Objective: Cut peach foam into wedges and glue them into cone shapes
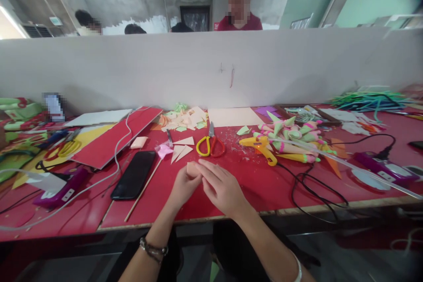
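Observation:
My left hand [185,187] is closed, pinching a small peach paper piece [192,168] over the red table. The fingers of my right hand [224,187] press together against the same piece from the right; my fingers hide much of it. Just beyond my hands lie scissors [211,141] with one yellow and one red handle, blades pointing away. To their left are several peach paper triangles [181,150] and a pink paper shape [164,150] on a thin wooden stick [143,189]. A yellow glue gun [261,146] rests right of the scissors.
A black phone [134,175] lies left of my hands. Peach scraps [185,119] and a pale sheet [234,117] lie at the back, before a white partition [198,70]. Paper cones [294,136] pile up behind the glue gun, whose black cable [317,191] loops rightward. Purple power strips [62,189] sit either side.

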Action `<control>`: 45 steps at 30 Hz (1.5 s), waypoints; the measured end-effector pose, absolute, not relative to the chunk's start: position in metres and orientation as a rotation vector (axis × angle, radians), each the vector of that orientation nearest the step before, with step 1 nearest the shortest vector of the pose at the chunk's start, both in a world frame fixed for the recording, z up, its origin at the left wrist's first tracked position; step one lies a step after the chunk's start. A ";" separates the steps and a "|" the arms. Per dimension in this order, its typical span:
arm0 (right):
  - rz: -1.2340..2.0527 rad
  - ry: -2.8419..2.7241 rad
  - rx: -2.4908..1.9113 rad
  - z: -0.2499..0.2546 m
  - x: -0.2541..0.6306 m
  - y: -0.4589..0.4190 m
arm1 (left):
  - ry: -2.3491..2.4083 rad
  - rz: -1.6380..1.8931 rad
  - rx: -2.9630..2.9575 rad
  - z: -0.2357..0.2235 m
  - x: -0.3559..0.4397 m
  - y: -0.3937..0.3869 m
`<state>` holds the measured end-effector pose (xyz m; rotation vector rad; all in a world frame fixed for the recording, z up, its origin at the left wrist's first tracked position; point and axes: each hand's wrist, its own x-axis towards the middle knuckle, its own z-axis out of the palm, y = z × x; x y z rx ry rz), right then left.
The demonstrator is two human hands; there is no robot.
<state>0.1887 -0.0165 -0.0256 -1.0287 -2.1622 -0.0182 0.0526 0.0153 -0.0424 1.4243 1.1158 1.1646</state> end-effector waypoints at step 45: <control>0.002 -2.238 -1.028 -0.023 0.185 -0.041 | 1.017 0.957 2.057 -0.050 0.046 0.006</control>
